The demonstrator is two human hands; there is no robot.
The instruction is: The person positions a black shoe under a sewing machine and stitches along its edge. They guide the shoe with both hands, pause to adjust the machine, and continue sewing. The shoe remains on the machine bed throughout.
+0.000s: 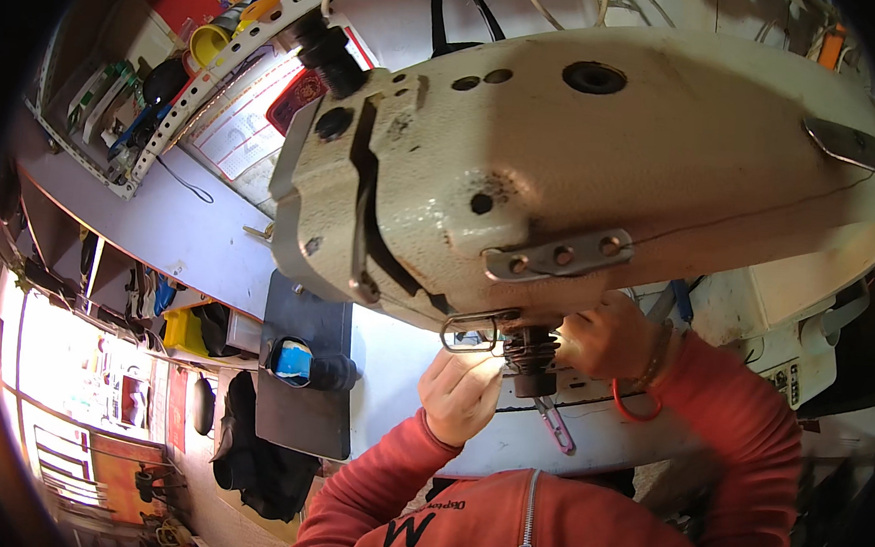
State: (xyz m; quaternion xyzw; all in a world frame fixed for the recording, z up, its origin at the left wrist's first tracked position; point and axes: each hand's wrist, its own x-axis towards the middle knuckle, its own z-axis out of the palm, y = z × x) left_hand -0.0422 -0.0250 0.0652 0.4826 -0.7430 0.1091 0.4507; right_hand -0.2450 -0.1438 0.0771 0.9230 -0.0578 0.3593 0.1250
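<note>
A large cream sewing machine (664, 177) spans the upper middle of the head view and covers the spot between my hands. My left hand (460, 393) is closed, its fingertips raised under the machine's head beside the wire thread guide (469, 334). Anything pinched there is hidden. My right hand (606, 336) is on the other side of the dark tension knob (532, 365), fingers curled inward and closed. Its fingertips are partly behind the knob, so what they grip cannot be made out. Bright light falls on both sets of fingertips.
A slim metal tool with a pink end (556, 427) lies near the table's front edge. To its right is a red ring-shaped handle (636, 400). A dark board (299, 405) at left carries a black cup (292, 361) with something blue. A perforated metal rack (208, 94) stands back left.
</note>
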